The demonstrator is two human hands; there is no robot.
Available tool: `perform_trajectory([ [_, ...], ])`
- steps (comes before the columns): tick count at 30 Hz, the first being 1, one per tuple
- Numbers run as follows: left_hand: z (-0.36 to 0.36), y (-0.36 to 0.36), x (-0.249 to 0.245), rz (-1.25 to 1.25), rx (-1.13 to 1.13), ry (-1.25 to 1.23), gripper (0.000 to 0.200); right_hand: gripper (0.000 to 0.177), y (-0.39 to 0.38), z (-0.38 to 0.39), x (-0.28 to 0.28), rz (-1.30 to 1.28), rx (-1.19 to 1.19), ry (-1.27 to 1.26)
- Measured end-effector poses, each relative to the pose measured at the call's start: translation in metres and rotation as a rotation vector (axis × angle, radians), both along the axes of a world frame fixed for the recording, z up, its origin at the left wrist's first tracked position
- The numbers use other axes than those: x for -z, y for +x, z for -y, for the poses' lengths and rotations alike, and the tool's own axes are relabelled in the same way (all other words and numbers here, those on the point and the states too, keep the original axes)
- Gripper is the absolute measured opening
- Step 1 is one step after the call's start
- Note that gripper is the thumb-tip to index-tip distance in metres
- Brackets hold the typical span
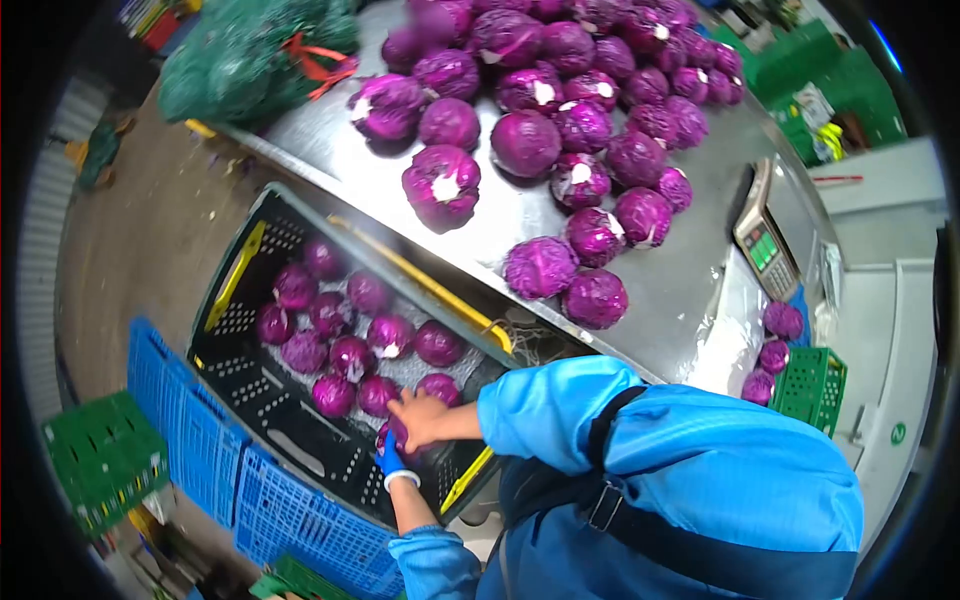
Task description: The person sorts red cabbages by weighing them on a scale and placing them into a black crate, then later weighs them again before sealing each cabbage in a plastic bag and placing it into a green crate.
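Note:
My left hand (393,462), in a blue glove with a white cuff, and my bare right hand (420,417) are together at the near end of a black crate (290,440). Between them is a red cabbage (396,433), mostly covered by fingers, with both hands closed around it. Another red cabbage (438,388) lies just beyond my right hand. Several more red cabbages (352,356) rest on the crate's clear plastic lining (283,372).
A steel table (330,150) beside the crate holds many red cabbages, a green net sack (255,60) and a scale (765,240). Blue crates (190,440) and a green crate (105,460) stand on the other side. A small green crate (812,388) is at right.

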State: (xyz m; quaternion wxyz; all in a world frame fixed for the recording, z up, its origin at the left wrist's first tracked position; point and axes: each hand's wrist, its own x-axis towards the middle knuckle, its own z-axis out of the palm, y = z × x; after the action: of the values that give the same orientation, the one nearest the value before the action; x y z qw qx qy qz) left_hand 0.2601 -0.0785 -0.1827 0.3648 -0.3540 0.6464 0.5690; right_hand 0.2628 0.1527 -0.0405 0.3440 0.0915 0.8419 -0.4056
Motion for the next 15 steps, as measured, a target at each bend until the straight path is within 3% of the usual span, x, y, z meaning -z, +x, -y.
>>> perform_trajectory([
  [2,0.021,0.007,0.031,0.008,-0.071,0.251,0.058,0.1,0.003,0.013,-0.008,0.001,0.045,0.008],
  [4,-0.022,-0.001,-0.05,0.243,-0.067,0.254,0.077,0.096,0.009,0.019,-0.011,-0.056,0.038,0.071],
  [7,-0.023,0.002,-0.075,0.31,-0.202,0.192,0.085,0.087,0.012,-0.011,-0.02,-0.251,0.075,-0.124],
  [8,-0.023,0.007,-0.079,0.252,-0.104,0.17,0.077,0.084,0.015,-0.032,-0.033,-0.336,0.082,-0.205],
  [10,-0.031,0.019,-0.066,0.085,-0.003,0.391,0.067,0.052,0.024,-0.104,-0.076,-0.77,0.172,-0.454],
  [12,-0.03,0.028,-0.058,-0.072,0.021,0.13,0.065,0.037,0.047,-0.19,-0.127,-0.908,0.316,-0.118],
  [14,-0.048,0.033,-0.078,-0.065,0.058,-0.015,0.062,0.041,0.084,-0.277,-0.133,-0.596,0.255,0.317],
  [15,-0.051,0.037,-0.087,-0.009,0.048,0.07,0.063,0.046,0.109,-0.309,-0.131,-0.75,0.287,0.449],
])
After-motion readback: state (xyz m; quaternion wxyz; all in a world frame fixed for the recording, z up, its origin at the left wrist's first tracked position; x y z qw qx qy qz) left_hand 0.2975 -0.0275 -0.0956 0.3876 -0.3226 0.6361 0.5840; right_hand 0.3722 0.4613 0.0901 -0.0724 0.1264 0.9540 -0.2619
